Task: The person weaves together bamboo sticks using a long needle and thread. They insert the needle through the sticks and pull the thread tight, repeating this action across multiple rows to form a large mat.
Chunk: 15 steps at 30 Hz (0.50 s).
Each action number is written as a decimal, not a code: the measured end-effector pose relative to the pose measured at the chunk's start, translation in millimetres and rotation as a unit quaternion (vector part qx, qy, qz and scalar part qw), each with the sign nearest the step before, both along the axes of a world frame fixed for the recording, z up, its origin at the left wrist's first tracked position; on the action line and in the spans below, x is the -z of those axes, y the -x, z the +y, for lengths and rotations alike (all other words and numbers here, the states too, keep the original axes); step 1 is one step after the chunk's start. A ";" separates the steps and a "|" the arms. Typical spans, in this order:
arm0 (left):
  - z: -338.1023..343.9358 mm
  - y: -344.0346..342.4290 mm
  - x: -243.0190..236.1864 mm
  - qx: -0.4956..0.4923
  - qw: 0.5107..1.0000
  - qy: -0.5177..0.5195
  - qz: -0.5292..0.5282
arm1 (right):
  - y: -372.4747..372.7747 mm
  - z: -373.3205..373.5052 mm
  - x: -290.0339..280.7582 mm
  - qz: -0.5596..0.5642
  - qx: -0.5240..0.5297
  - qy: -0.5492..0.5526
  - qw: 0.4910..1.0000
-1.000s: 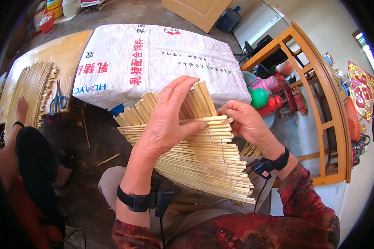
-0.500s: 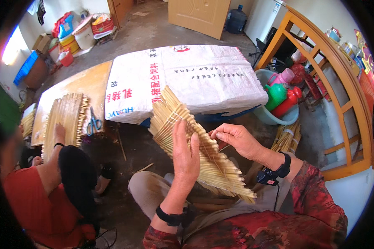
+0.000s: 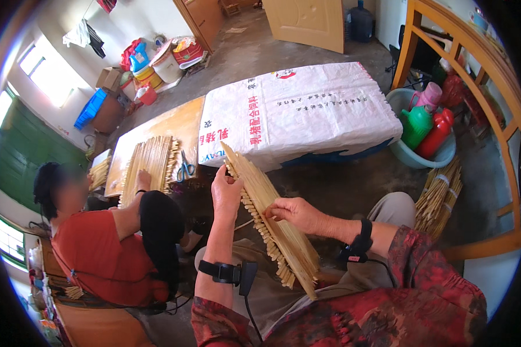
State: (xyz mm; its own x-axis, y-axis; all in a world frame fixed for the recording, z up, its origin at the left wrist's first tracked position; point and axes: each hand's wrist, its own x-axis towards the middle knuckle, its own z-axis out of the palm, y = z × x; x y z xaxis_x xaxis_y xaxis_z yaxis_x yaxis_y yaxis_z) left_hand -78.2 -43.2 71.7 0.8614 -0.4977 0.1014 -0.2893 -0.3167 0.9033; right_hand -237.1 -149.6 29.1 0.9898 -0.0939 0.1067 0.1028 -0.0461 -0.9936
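Observation:
A bound mat of pale straw-like sticks (image 3: 292,246) stands tilted over my lap, its cut ends forming a ragged edge on the left. My left hand (image 3: 227,191) grips it near the upper end, thumb and fingers closed round it. Lower down, my right hand (image 3: 289,213) has its fingertips pinched against the mat's middle by that edge; whatever is between them is too small to make out. Black straps with small devices circle both wrists.
A co-worker in red (image 3: 107,248) sits at left with another stick mat (image 3: 147,153) on a board beside scissors (image 3: 185,168). Ahead is a sack-covered surface (image 3: 307,110); at right, a basin of jugs (image 3: 399,150), stick bundles (image 3: 437,202) and a wooden frame (image 3: 498,87).
The view has swung leftward and up. The mat has turned from broad and fanned to steep and narrow, and my right hand has moved from its right side onto its middle.

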 end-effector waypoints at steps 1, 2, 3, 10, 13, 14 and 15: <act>3.7 2.2 1.2 -0.019 0.999 0.041 -0.001 | -1.3 -2.3 -0.4 -0.006 -0.003 -0.009 1.000; 7.0 -4.3 5.3 -0.028 0.993 -0.038 -0.108 | -1.9 -6.7 -1.2 0.004 -0.011 0.019 1.000; 12.2 -3.9 8.4 -0.029 0.992 -0.047 -0.114 | -1.6 -9.5 -0.6 0.013 -0.018 0.046 0.999; 15.1 21.3 -37.5 0.056 0.995 0.078 -0.037 | 33.3 -29.5 -12.0 0.028 0.043 -0.060 0.997; 18.0 23.8 -34.8 0.059 0.995 0.060 -0.061 | 53.0 -33.6 -19.4 0.009 0.035 -0.082 0.996; 17.5 28.8 -34.5 0.054 0.993 0.104 -0.023 | 56.9 -32.7 -23.6 0.001 0.044 -0.073 0.996; 17.5 28.8 -35.5 0.058 0.993 0.103 -0.025 | 58.1 -34.3 -23.6 -0.001 0.047 -0.075 0.996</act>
